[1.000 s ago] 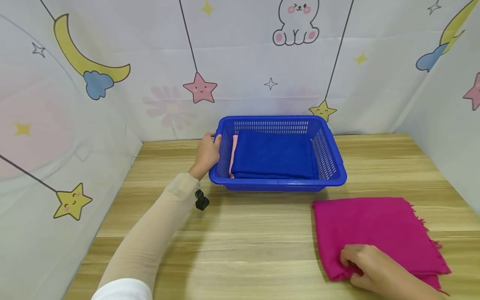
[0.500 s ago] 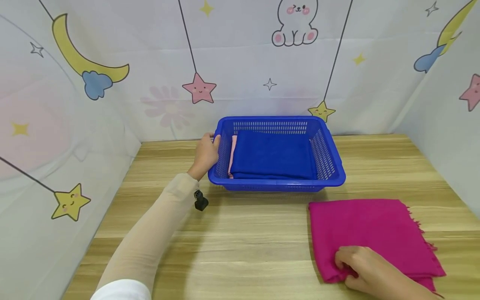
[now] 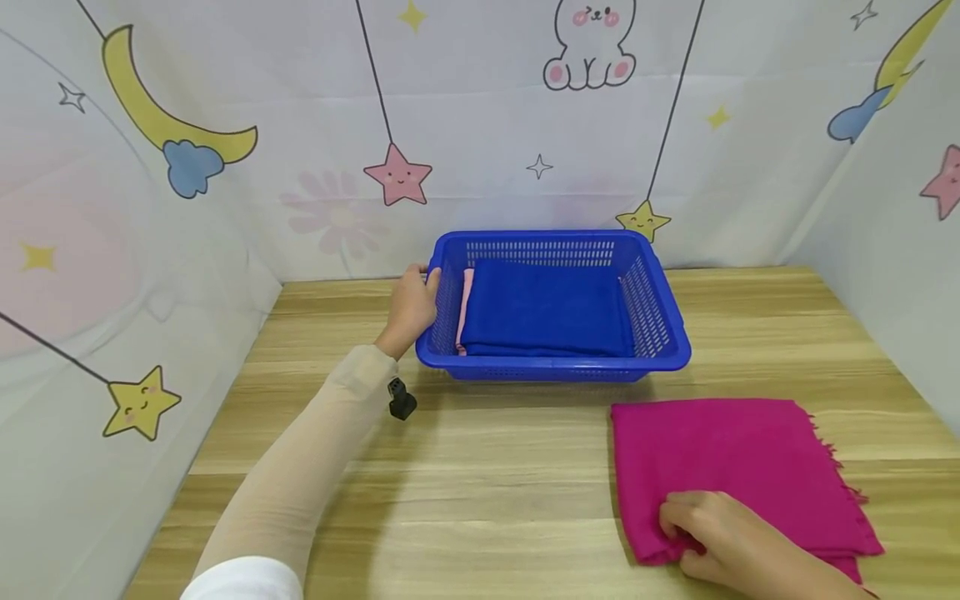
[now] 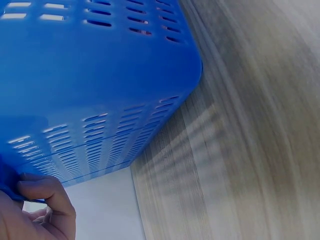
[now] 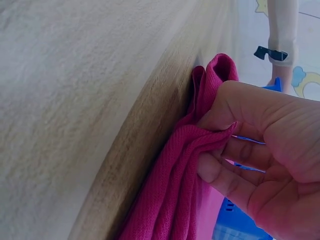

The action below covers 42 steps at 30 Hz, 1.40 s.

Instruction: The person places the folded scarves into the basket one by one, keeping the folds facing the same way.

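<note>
A blue plastic basket (image 3: 553, 364) with slotted walls stands at the back of the table. Its left rim is gripped by my left hand (image 3: 412, 308); in the left wrist view the fingers (image 4: 47, 192) curl over that rim. At the front right lies a folded magenta cloth (image 3: 738, 454) with a fringed right edge. My right hand (image 3: 716, 537) pinches the cloth's near left part, and the right wrist view shows the folded layers (image 5: 175, 175) between thumb and fingers. Inside the basket rest a folded blue cloth (image 3: 547, 308) and a strip of pink cloth (image 3: 465, 312).
A small black device (image 3: 402, 400) sits at the left wrist, over the wood-grain table (image 3: 480, 500). White printed curtains (image 3: 480, 100) with stars and moons close off the back and both sides. The basket stands close to the back curtain.
The magenta cloth has slid slightly left along the table, with my right hand still pinching it. The left hand keeps its hold on the basket rim, and the basket has hardly moved.
</note>
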Motion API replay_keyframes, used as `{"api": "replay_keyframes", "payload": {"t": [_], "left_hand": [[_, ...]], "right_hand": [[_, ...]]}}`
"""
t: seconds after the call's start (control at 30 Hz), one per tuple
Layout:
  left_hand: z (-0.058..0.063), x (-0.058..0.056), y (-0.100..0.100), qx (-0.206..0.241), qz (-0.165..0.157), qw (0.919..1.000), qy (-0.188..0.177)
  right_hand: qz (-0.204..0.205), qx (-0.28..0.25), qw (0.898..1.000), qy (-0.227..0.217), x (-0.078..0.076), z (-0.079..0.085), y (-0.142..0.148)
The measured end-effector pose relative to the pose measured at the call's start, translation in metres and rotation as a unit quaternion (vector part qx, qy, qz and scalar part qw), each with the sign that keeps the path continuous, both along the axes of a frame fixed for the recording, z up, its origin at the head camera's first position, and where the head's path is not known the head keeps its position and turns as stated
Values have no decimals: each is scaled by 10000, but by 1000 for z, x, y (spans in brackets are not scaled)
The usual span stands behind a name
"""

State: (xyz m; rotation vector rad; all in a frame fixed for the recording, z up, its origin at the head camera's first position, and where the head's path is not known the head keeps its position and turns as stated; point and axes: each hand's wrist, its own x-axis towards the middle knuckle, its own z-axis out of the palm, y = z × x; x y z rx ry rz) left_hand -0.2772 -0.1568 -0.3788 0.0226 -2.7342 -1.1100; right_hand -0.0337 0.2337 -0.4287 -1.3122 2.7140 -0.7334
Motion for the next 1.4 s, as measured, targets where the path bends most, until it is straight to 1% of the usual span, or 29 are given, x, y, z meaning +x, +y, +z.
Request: {"api": "replay_keyframes", "payload": {"t": [0.1, 0.23, 0.5, 0.77, 1.0, 1.3, 1.4], "left_hand": [[0, 0, 0, -1, -12, 10000, 37], [0, 0, -1, 27, -28, 10000, -1], [0, -2, 0, -16, 21, 10000, -25], [1, 0, 1, 65, -1, 10000, -51], [-1, -1, -1, 85, 6, 9999, -60], [-1, -1, 0, 89, -13, 10000, -22], [0, 0, 0, 94, -2, 10000, -4]], "right_hand": [[10, -6, 10000, 6, 0, 1, -1], [33, 40, 10000, -9, 0, 2, -3], [118, 66, 9999, -37, -1, 2, -8], [192, -1, 9996, 200, -1, 2, -14], [151, 204, 9991, -334, 0, 6, -18], [246, 68, 9996, -122, 0, 3, -24], [224, 68, 9995, -209, 0, 3, -25]]}}
